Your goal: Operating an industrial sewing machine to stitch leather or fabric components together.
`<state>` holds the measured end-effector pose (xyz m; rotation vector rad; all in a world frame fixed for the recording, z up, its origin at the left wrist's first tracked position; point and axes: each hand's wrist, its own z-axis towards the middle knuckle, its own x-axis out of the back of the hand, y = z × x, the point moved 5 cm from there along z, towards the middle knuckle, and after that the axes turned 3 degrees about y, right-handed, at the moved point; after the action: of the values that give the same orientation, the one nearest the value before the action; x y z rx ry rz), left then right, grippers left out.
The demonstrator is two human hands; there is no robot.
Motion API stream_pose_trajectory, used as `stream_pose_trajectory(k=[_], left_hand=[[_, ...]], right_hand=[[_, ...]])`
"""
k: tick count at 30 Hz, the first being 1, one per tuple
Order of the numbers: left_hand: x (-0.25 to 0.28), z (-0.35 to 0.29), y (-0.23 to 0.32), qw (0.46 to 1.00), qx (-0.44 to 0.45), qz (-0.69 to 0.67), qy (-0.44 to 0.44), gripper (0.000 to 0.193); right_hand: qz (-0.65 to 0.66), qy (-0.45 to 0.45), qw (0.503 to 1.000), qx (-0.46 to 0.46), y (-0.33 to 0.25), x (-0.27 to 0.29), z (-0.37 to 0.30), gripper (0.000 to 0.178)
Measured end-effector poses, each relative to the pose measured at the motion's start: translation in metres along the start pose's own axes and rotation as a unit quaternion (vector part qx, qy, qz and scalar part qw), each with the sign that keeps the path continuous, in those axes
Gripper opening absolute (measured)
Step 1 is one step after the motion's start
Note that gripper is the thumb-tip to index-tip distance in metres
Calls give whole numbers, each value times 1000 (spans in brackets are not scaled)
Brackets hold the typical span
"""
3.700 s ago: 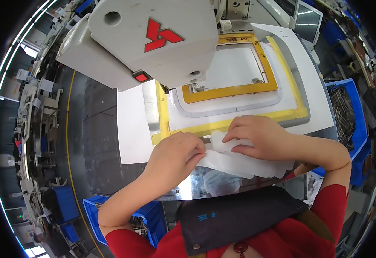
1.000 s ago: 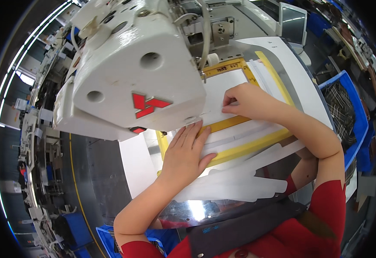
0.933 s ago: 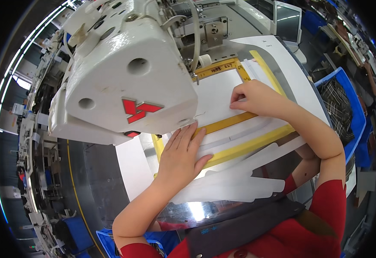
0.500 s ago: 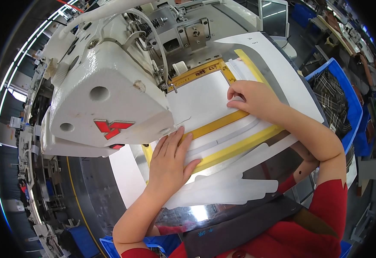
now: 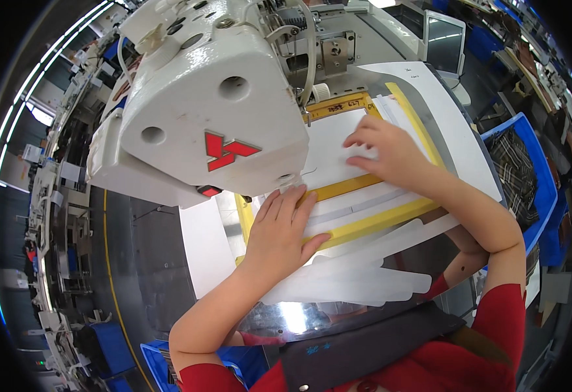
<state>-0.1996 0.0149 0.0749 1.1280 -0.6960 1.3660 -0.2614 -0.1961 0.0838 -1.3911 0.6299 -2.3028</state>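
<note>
My left hand lies with its fingers spread on the near left of a yellow frame. Its fingertips reach under the front of a white sewing machine head. Over the frame's right side is my right hand, fingers bent and thumb apart, with nothing visible between them. A white sheet fills the frame and carries a short dark thread or line. Around the frame runs a wider yellow border, with a pale grey strip between them. The machine head hides the frame's left part.
Translucent white sheets overlap at the table's near edge. At the right stands a blue bin with dark plaid cloth; another blue bin sits below left. A screen stands at the far right. White paper extends left.
The whole view has shifted, so the machine sits further right. My right hand's fingers have lifted from the sheet and spread apart. My left hand stays on the frame.
</note>
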Motion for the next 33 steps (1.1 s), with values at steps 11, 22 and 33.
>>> stream_pose_trajectory(k=[11,22,33], left_hand=[[-1,-5,0,1000,-1,-12,4,57],[17,-11,24,985,-144,-69,59,40],[12,-10,26,978,-170,-98,75,33]], right_hand=[[-25,-5,1000,7,1,-12,44,13],[1,-52,999,-1,13,39,-13,12],[11,-214,971,108,-42,-36,9,27]])
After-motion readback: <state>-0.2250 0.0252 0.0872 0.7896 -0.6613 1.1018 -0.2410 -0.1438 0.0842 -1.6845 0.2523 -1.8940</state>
